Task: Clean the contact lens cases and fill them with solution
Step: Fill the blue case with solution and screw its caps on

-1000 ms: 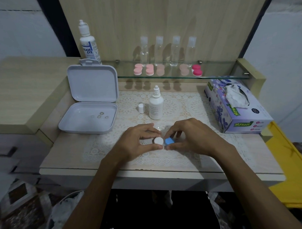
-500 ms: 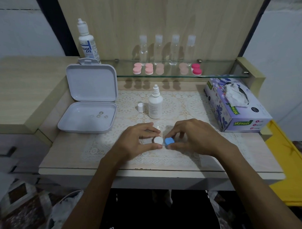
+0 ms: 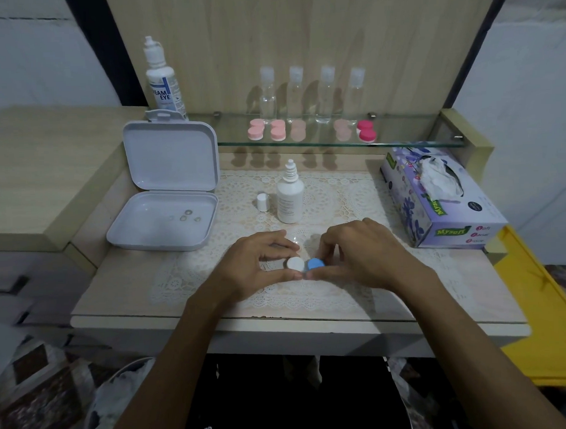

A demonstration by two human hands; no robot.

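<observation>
We hold the lens case (image 3: 305, 265) just above the lace mat (image 3: 335, 196), a little in front of the small bottle (image 3: 290, 199). Our left hand (image 3: 261, 266) pinches the white cap (image 3: 295, 264) between thumb and fingers; our right hand (image 3: 357, 256) curls round the blue cap (image 3: 315, 264) beside it. The two caps sit touching. The small bottle stands open, its loose cap (image 3: 262, 202) just left of it. Farther left of the bottle lies an open white box (image 3: 166, 218) with lenses inside. Right of the bottle sits a tissue box (image 3: 435, 199). Behind the bottle, the glass shelf (image 3: 401, 136) carries pink cases (image 3: 278, 131), clear bottles (image 3: 325, 94) and a big bottle (image 3: 165, 83).
</observation>
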